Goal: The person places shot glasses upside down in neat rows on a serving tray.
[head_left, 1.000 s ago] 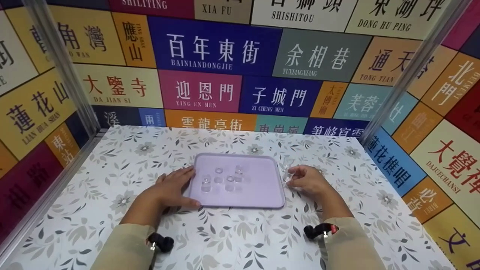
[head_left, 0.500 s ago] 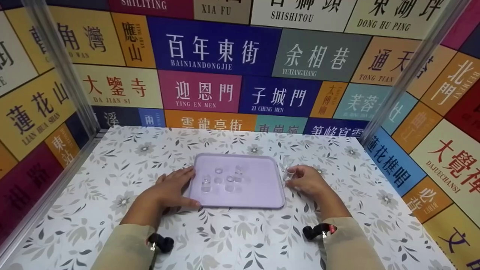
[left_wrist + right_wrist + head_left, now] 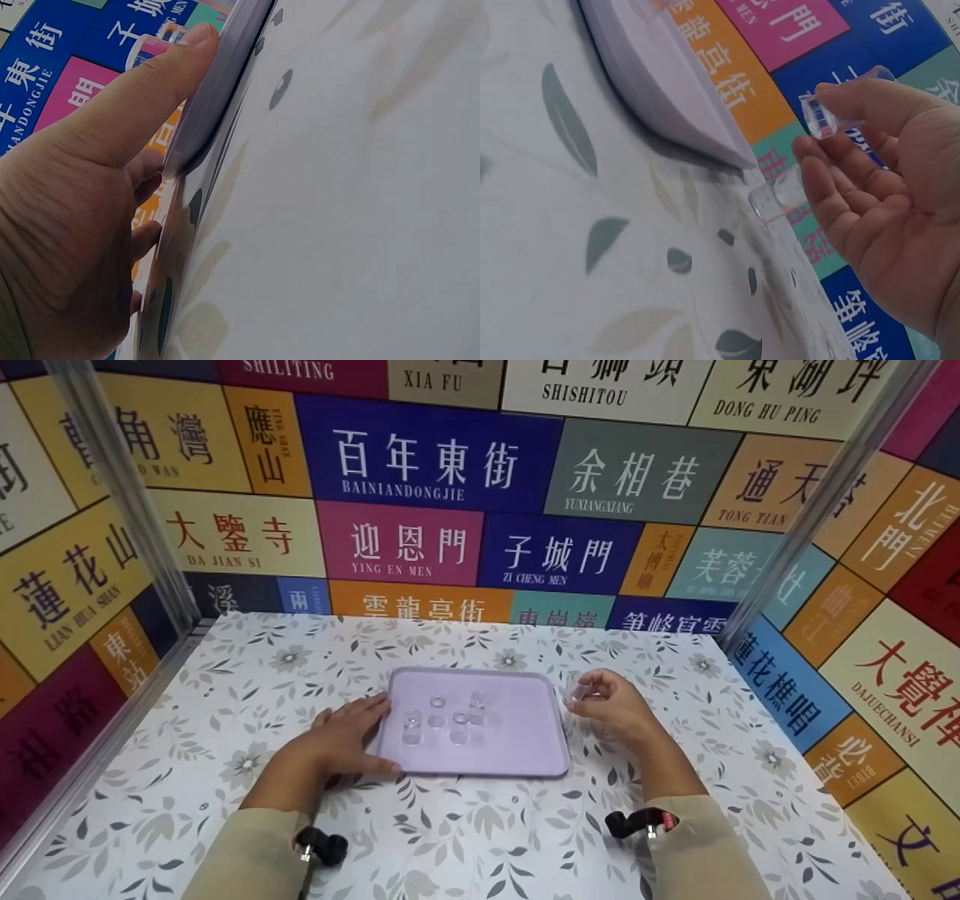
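A lilac tray [image 3: 525, 735] lies on the table and carries several small clear shot glasses [image 3: 412, 731], grouped on its left half. My left hand [image 3: 341, 739] rests against the tray's left end, fingers spread along the side. In the left wrist view, its straight thumb [image 3: 169, 71] lies over the tray's rim. Beyond the tray's right edge, my right hand [image 3: 621, 709] pinches a clear shot glass [image 3: 821, 118] between thumb and fingers, tilted and off the table. Another clear shot glass [image 3: 776, 196] shows partly behind the fingers in the right wrist view, low by the table.
A white cloth with a leaf pattern [image 3: 480, 840] covers the table. Walls with coloured place-name signs [image 3: 427, 457] stand at the back and on both sides, with clear corner posts [image 3: 810, 525] between them. The tray's right half is bare.
My right hand has risen and moved slightly away from me, lifting the shot glass beside the tray. My left hand, the tray and the glasses on it have stayed put.
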Tool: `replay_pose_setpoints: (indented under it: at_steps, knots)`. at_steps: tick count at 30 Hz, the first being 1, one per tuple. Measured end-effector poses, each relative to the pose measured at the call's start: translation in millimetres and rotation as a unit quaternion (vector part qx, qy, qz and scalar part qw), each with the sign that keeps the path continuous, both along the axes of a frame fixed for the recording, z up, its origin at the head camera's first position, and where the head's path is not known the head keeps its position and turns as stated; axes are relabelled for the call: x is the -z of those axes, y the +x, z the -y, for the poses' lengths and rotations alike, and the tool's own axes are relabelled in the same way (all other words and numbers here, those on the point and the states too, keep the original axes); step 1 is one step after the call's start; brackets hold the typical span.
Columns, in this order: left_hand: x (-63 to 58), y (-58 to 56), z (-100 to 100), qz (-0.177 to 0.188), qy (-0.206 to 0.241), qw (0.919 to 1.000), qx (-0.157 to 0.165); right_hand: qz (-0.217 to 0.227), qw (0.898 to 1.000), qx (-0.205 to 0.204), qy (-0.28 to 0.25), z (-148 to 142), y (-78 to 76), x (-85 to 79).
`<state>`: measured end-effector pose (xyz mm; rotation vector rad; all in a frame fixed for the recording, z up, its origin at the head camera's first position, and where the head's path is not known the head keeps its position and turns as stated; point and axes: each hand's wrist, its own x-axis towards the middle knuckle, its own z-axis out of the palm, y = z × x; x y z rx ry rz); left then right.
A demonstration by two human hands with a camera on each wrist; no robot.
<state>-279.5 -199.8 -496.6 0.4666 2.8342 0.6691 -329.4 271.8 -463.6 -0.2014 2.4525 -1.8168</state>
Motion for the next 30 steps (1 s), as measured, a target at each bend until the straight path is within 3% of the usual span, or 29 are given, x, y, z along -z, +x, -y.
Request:
replay_pose_setpoints:
  at_steps: [14, 22, 30]
  knots:
    - [0.1, 0.2, 0.2, 0.002, 0.000, 1.0000, 0.001, -0.030, 0.995, 0.016, -0.089, 33.6, 4.7, -15.9]
    - [0.5, 0.1, -0.2, 0.003, 0.006, 1.0000, -0.004, -0.057, 0.993, 0.019, -0.106, 51.9, 9.2, -24.2]
    - [-3.3, 1.6, -1.6, 0.002, 0.000, 1.0000, 0.002, -0.063, 0.992, -0.005, -0.110, 67.2, 11.1, -22.9]
